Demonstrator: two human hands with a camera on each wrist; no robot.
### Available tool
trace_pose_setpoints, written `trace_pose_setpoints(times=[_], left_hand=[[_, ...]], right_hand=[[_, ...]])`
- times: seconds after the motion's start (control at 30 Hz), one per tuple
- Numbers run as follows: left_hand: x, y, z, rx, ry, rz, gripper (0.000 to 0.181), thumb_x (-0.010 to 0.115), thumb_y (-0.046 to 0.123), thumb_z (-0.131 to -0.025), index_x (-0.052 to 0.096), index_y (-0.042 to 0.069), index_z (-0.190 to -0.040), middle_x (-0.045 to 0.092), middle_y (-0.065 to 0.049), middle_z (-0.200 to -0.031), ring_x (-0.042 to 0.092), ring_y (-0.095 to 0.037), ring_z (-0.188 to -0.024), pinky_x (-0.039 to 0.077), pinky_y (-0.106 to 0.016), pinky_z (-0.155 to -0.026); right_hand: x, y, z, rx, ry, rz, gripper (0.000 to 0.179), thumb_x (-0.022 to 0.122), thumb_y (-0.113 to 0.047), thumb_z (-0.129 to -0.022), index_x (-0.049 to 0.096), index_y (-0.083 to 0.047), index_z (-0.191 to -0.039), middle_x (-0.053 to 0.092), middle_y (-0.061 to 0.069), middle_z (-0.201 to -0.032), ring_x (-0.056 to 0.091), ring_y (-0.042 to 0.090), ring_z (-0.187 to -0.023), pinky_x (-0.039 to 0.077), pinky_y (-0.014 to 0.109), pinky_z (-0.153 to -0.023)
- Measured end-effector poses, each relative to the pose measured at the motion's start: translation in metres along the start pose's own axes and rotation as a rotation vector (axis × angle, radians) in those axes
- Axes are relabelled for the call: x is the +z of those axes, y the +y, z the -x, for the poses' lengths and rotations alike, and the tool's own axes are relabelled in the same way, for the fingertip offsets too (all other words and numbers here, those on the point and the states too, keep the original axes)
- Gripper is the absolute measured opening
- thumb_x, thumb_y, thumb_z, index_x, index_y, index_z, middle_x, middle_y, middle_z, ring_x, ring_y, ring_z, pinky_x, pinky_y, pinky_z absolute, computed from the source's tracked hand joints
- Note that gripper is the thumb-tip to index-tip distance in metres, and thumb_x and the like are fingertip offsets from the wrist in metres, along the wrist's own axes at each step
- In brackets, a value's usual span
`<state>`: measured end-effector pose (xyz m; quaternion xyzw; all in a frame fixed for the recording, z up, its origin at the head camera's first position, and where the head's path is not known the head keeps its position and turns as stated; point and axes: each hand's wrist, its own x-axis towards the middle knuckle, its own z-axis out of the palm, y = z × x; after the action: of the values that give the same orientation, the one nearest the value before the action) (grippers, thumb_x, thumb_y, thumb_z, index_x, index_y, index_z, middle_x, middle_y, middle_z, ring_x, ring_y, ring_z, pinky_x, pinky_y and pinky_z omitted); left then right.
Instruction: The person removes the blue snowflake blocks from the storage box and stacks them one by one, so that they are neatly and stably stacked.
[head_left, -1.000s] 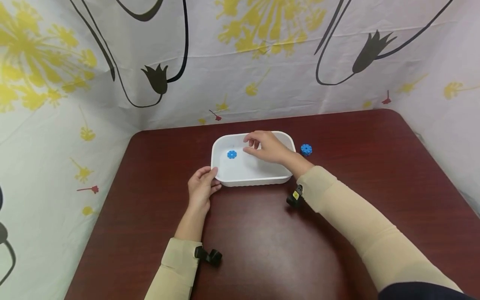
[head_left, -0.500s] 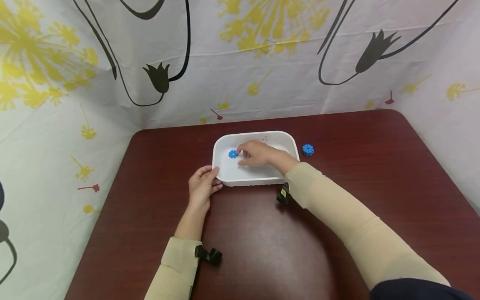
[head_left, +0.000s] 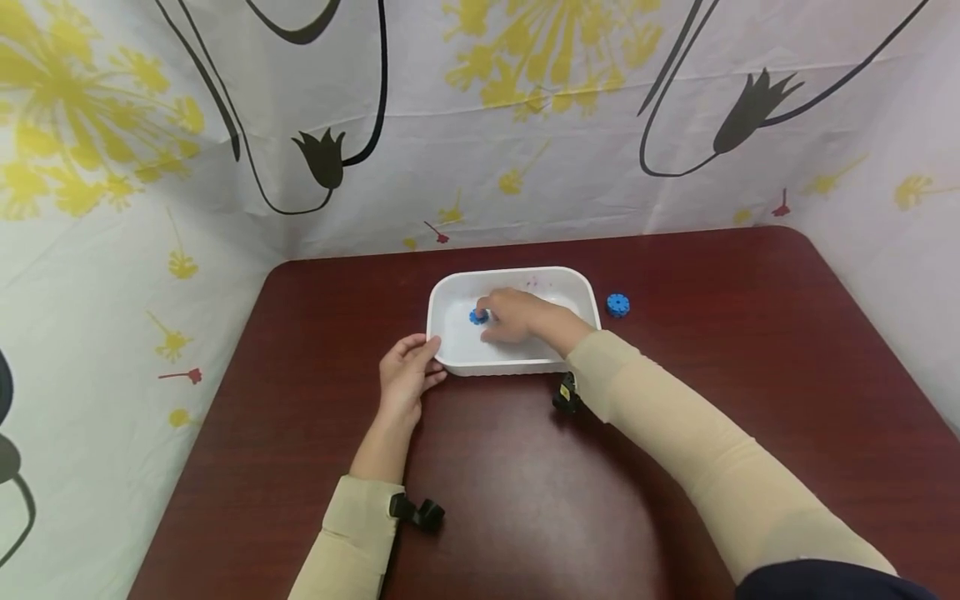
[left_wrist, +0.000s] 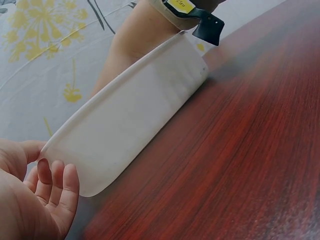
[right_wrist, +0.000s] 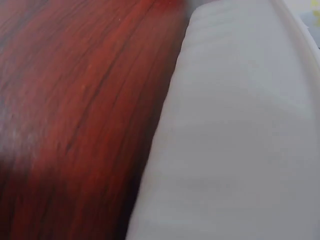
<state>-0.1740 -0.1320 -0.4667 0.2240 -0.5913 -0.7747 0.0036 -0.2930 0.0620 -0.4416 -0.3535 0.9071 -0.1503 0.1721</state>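
Note:
A white plastic tray point(head_left: 517, 367) stands on the dark red table. At its near left corner my left hand point(head_left: 402, 377) grips the rim, thumb on top and fingers against the outer wall; in the left wrist view the left hand point(left_wrist: 37, 200) shows the same hold on the tray point(left_wrist: 120, 125). My right hand point(head_left: 512, 317) reaches inside the tray with bent fingers. Its index fingertip overlaps a small blue notched disc point(head_left: 476, 317), and the thumb lies a little nearer to me. The right wrist view shows only the tray's outer wall point(right_wrist: 235, 125) and the table, not the hand.
Just right of the tray lies a short stack of blue notched discs point(head_left: 618, 305). The table point(head_left: 517, 500) ends at a patterned cloth point(head_left: 480, 167) behind. Black wrist cameras on the left sleeve point(head_left: 423, 512) and right sleeve point(head_left: 566, 393) sit close over the table.
My right hand has moved left and down inside the tray to the blue disc, which has shifted slightly right within the tray. My left hand keeps its grip on the corner.

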Motion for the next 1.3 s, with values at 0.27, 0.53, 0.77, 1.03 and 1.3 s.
trace_pose_setpoints(times=[0.27, 0.53, 0.77, 1.03, 1.3], left_hand=[[0.001, 0.002, 0.001, 0.009, 0.005, 0.003, 0.023, 0.075, 0.012, -0.093, 0.060, 0.006, -0.110, 0.064, -0.001, -0.083, 0.059, -0.009, -0.059, 0.058, -0.022, -0.055], [0.003, 0.001, 0.001, 0.006, 0.004, 0.001, 0.023, 0.075, 0.012, -0.093, 0.060, 0.007, -0.110, 0.064, -0.001, -0.083, 0.059, -0.009, -0.059, 0.058, -0.021, -0.055], [0.004, 0.001, 0.000, 0.003, -0.002, -0.007, 0.026, 0.075, 0.014, -0.093, 0.059, 0.006, -0.112, 0.063, -0.002, -0.084, 0.060, -0.009, -0.060, 0.058, -0.022, -0.056], [0.003, 0.001, 0.000, 0.002, 0.012, -0.004, 0.024, 0.075, 0.013, -0.093, 0.060, 0.007, -0.111, 0.062, -0.003, -0.085, 0.059, -0.008, -0.059, 0.058, -0.021, -0.056], [0.002, 0.000, 0.001, -0.009, 0.011, -0.012, 0.026, 0.075, 0.014, -0.093, 0.059, 0.007, -0.112, 0.062, -0.001, -0.084, 0.059, -0.009, -0.059, 0.058, -0.022, -0.057]], right_hand=[[-0.004, 0.010, 0.008, 0.028, 0.057, -0.028, 0.028, 0.076, -0.022, -0.091, 0.066, -0.004, -0.111, 0.059, 0.006, -0.088, 0.053, 0.021, -0.089, 0.048, 0.037, -0.087], [-0.002, 0.013, 0.016, 0.022, 0.071, -0.075, 0.022, 0.073, -0.018, -0.090, 0.065, -0.006, -0.106, 0.053, 0.008, -0.098, 0.049, 0.024, -0.097, 0.046, 0.039, -0.091], [-0.001, 0.019, 0.019, 0.052, 0.061, -0.171, 0.029, 0.076, -0.016, -0.089, 0.055, -0.006, -0.106, 0.056, 0.008, -0.093, 0.050, 0.023, -0.092, 0.045, 0.036, -0.085], [0.000, 0.026, 0.024, 0.011, 0.063, -0.173, 0.036, 0.080, -0.016, -0.088, 0.062, -0.003, -0.116, 0.064, 0.007, -0.092, 0.058, 0.020, -0.088, 0.045, 0.040, -0.096], [-0.004, 0.029, 0.035, -0.042, 0.202, -0.176, 0.034, 0.083, -0.021, -0.086, 0.068, -0.004, -0.111, 0.067, 0.003, -0.086, 0.062, 0.019, -0.080, 0.040, 0.042, -0.106]])
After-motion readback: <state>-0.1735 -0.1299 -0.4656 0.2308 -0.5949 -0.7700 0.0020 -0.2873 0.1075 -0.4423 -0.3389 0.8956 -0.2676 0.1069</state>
